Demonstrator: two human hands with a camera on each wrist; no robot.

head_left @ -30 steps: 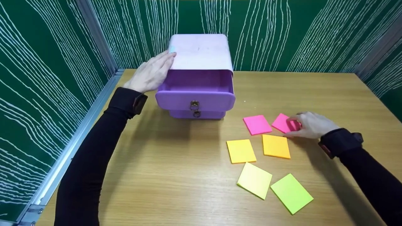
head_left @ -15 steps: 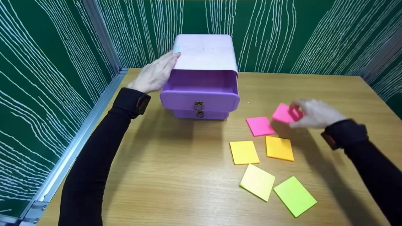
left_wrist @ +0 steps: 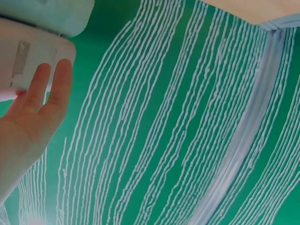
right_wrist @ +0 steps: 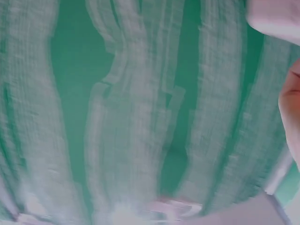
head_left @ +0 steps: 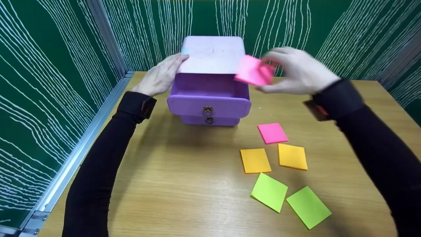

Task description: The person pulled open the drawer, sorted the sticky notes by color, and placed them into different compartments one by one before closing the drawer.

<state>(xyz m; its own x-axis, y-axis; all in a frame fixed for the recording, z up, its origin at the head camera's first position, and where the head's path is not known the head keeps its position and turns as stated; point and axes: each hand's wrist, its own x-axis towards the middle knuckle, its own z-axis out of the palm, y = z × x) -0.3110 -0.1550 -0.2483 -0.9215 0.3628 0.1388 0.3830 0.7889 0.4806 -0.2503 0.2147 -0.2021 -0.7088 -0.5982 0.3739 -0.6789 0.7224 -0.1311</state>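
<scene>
My right hand (head_left: 296, 70) pinches a pink sticky-note pad (head_left: 250, 69) between thumb and fingers, in the air at the right front corner of a small drawer unit (head_left: 213, 54). That unit has a pale lilac top, and its purple upper drawer (head_left: 190, 104) is pulled out. The part of the drawer's inside that shows holds nothing. Against the unit's left side rests my left hand (head_left: 161, 75), its fingers straight along the top edge. In the left wrist view, the fingers (left_wrist: 58, 89) of that hand touch the pale side wall. Only a sliver of the right hand (right_wrist: 291, 112) shows in the blurred right wrist view.
On the wooden table (head_left: 158, 184) lie another pink pad (head_left: 273, 133), two orange pads, one on the left (head_left: 255, 161) and one on the right (head_left: 292, 156), and two green pads, one nearer (head_left: 308, 207) and one farther left (head_left: 269, 192). Green white-streaked walls (head_left: 276, 19) enclose the back and sides.
My right hand has picked the farther-right pink sticky-note pad up off the table and carried it up and left to the drawer unit. My left hand stays on the unit.
</scene>
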